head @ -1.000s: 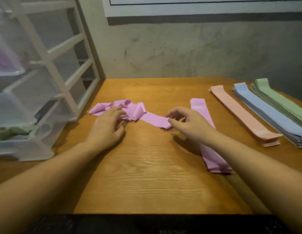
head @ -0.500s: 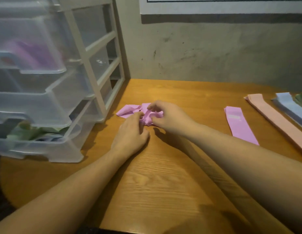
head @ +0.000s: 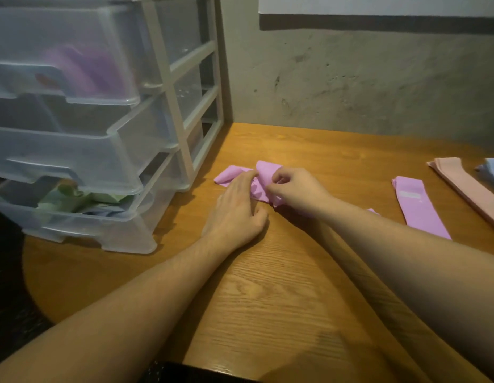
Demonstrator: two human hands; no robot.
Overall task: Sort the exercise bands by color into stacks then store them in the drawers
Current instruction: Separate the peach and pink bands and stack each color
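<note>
My left hand (head: pixel 234 214) and right hand (head: pixel 294 193) meet over a crumpled pink band (head: pixel 261 179) on the table (head: pixel 268 299); the right's fingers are curled, pinching the band's folds, while the left's fingers lie on its near edge, how tightly I cannot tell. Right of my right hand lies a flat pink stack (head: pixel 418 208), then a peach stack (head: pixel 467 186) and, at the frame edge, a blue stack (head: pixel 493 172). Left of my left hand stands the drawers (head: pixel 83 150), the lowest one pulled out and holding green bands (head: pixel 74 197).
</note>
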